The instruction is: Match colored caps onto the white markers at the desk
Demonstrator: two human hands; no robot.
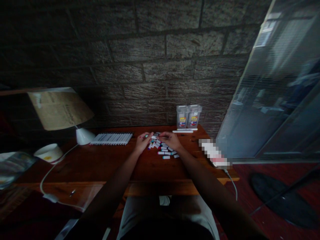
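Over the middle of the wooden table, my left hand (143, 142) is closed around a slim white marker (154, 137) with a greenish end. My right hand (171, 140) pinches the marker's other end, fingertips close to those of the left. Below and between both hands lies a loose heap of short white marker caps (164, 153) with coloured ends, partly hidden by the fingers. To the left, a neat row of white markers (111, 138) lies side by side. Two more white markers (183, 131) rest near the back edge, right of my hands.
Two clear plastic cases (189, 116) with yellow labels stand against the brick wall. A lamp (83, 136) with a paper shade and a white paper bowl (48, 153) are on the left, with a cord beside them. A blurred-out device (215, 154) with a cable lies at right.
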